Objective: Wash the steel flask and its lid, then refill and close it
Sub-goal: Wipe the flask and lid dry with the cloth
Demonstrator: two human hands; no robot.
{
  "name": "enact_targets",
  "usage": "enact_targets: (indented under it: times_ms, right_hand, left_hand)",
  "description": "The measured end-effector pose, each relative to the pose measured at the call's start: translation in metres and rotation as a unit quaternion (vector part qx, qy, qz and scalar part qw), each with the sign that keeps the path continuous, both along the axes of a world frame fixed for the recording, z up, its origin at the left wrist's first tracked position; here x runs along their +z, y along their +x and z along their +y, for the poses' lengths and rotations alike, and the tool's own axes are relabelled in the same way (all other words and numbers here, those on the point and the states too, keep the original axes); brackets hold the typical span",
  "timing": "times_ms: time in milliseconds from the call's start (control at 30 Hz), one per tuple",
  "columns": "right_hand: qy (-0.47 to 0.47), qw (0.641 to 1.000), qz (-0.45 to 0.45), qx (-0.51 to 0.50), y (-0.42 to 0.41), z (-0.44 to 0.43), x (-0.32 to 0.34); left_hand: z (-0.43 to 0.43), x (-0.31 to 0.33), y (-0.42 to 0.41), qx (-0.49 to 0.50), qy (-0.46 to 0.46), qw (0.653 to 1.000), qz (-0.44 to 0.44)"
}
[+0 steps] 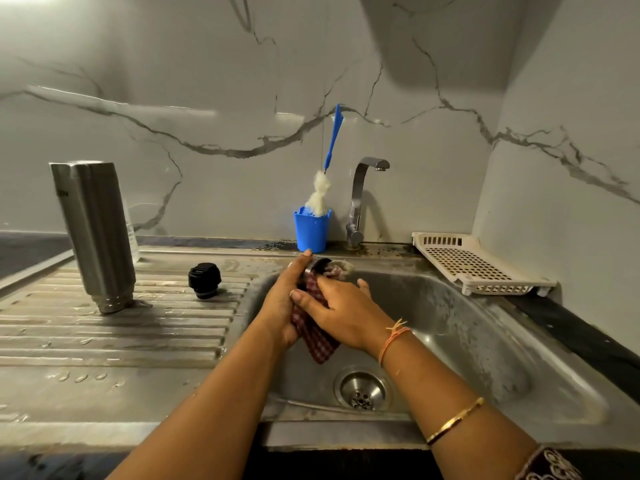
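The steel flask [93, 233] stands upside down, mouth down, on the ribbed drainboard [138, 327] at the left. Its black stopper [204, 279] lies on the drainboard to the flask's right. Over the sink basin, my left hand [282, 306] grips a small steel cap [320, 264], mostly hidden by a red checked cloth [317, 337]. My right hand [343, 317] holds the cloth against the cap, thumb on top. The cloth's lower end hangs below both hands.
The steel sink [467, 341] has a drain [362, 389] below my hands. The tap [360, 199] stands behind, no water running. A blue cup [311, 232] holds a bottle brush [333, 136]. A white plastic rack [474, 265] sits at the back right.
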State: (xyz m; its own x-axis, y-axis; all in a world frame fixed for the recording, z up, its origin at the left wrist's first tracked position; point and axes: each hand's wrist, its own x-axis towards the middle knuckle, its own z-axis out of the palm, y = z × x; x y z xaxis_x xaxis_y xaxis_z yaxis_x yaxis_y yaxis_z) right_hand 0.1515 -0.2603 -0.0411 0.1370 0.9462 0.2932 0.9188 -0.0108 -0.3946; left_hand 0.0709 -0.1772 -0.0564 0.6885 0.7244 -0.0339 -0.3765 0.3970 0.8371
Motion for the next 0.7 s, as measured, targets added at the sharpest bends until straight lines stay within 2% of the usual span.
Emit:
enact_targets:
  times_ms: [100, 233, 300, 367, 433, 467, 500, 567, 600, 633, 700]
  right_hand:
    - [0.009, 0.993, 0.118, 0.009, 0.004, -0.001, 0.001]
    - [0.014, 0.946, 0.321, 0.049, 0.008, -0.008, 0.010]
    - [0.019, 0.900, 0.429, 0.072, 0.010, -0.012, 0.012]
    - [0.038, 0.835, 0.541, 0.093, 0.009, -0.015, 0.014]
    - [0.069, 0.784, 0.606, 0.116, 0.003, -0.014, 0.015]
    - [0.077, 0.796, 0.588, 0.118, -0.002, -0.012, 0.013]
    - [0.077, 0.849, 0.511, 0.106, -0.005, -0.009, 0.009]
    - [0.047, 0.968, 0.236, 0.066, -0.005, -0.003, -0.001]
    - [0.046, 0.993, 0.105, 0.038, -0.002, 0.000, -0.005]
    - [0.052, 0.998, 0.032, 0.019, 0.001, 0.001, -0.006]
    - [0.073, 0.997, 0.035, -0.009, 0.003, 0.004, -0.005]
  left_hand:
    - [-0.003, 0.002, 0.002, 0.020, 0.028, 0.999, 0.017]
    - [-0.002, 0.000, 0.003, 0.023, 0.028, 0.999, 0.009]
    - [-0.004, 0.001, 0.002, -0.006, 0.018, 1.000, -0.015]
    - [-0.007, 0.002, 0.003, -0.020, 0.000, 0.999, -0.045]
    - [-0.008, 0.002, 0.006, -0.037, -0.032, 0.995, -0.084]
    - [-0.007, 0.002, 0.006, -0.040, -0.033, 0.994, -0.094]
    - [-0.007, 0.003, 0.006, -0.039, -0.029, 0.994, -0.094]
    - [-0.002, -0.001, 0.007, -0.019, 0.007, 0.998, -0.061]
    - [0.002, -0.002, 0.007, 0.010, 0.031, 0.999, -0.038]
    - [0.004, -0.002, 0.008, 0.034, 0.056, 0.998, -0.017]
    - [0.005, -0.002, 0.009, 0.070, 0.078, 0.994, 0.018]
